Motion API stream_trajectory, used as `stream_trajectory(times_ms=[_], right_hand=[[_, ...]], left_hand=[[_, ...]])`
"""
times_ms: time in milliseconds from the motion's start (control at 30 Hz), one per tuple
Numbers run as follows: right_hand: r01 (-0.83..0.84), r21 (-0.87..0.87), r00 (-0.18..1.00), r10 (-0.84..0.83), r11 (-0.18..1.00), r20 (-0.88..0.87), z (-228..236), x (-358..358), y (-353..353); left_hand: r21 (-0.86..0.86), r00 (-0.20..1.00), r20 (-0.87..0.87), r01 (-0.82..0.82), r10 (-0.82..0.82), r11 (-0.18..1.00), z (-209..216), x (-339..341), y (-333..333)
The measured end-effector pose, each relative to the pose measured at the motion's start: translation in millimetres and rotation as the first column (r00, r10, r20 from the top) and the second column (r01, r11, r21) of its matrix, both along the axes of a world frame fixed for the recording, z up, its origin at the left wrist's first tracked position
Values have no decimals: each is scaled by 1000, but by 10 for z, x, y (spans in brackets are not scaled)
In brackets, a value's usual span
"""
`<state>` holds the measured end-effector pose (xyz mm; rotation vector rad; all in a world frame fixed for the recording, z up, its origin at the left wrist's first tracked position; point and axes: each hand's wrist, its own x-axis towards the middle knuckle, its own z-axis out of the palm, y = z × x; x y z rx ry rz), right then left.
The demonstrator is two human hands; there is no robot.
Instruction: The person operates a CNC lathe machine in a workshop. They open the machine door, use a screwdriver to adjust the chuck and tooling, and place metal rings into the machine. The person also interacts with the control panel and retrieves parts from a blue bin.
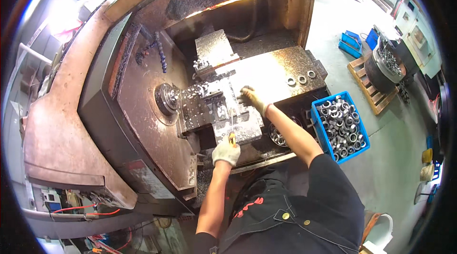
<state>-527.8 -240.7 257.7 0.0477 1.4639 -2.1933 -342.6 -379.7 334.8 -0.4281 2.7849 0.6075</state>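
Observation:
My left hand (226, 154), in a pale work glove, is closed around the yellow handle of a thin-shafted tool (232, 139). Its narrow shaft points away from me over the chip-strewn metal tool block (218, 110); the tip is hard to make out in the glare. My right hand (253, 99), also gloved, reaches over the brightly lit flat slide (264, 75). Its fingers are half bent and somewhat apart, and nothing shows in them. Left of both hands is the lathe chuck (166, 99). Three metal rings (302, 79) lie on the slide's right end.
A blue crate (341, 128) full of metal rings stands right of my right forearm. Below the slide, more parts lie in a round container (280, 136). The machine's slanted housing (138, 111) rises at left. Farther right, a drum of parts (384, 66) sits on a wooden pallet (376, 94).

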Motion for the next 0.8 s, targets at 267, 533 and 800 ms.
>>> stream_trajectory(times_ms=[267, 533, 800], right_hand=[[159, -102, 987, -161, 982, -10, -118, -365, -118], [284, -75, 958, -281, 956, 57, -283, 103, 501], [421, -104, 903, -405, 901, 140, -473, 403, 1132]], left_hand=[[-156, 973, 231, 16, 21, 988, 162, -1268, 97], [-304, 961, 229, 221, -154, 927, 122, -1952, 162], [-520, 983, 110, 183, -147, 834, -563, -2331, 113]])
